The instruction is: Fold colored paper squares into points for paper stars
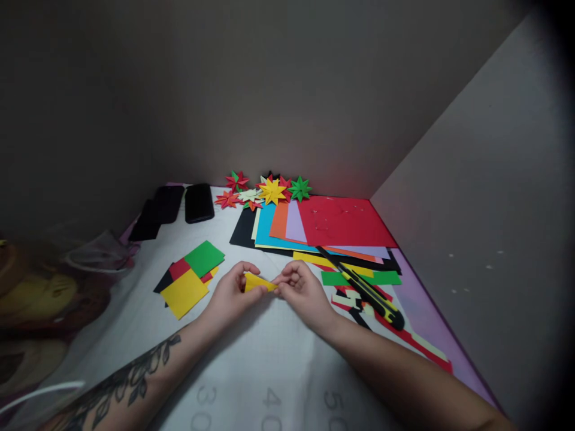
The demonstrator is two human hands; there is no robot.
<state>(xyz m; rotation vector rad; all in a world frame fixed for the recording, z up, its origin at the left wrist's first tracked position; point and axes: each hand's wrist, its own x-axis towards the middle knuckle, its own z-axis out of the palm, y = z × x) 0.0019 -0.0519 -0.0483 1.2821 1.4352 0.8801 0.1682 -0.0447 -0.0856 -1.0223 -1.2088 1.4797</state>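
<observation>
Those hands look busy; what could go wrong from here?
The yellow paper is small and pinched between the left hand and right hand, so a slip might crease it crookedly. The cutter lies close to the right forearm, which could knock it; I can't tell whether its blade is out. The left forearm might scatter the loose paper squares beside it.

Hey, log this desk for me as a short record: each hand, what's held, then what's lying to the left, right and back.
Left hand: holding yellow paper
Right hand: fingertips at the paper's pointed end
Held piece: folded, narrowing toward the right hand
Left side: paper squares, overlapping, with green and yellow showing most
Right side: cutter lying across paper strips
Back: paper stars in several colors; sheets fanned out, red on top
</observation>
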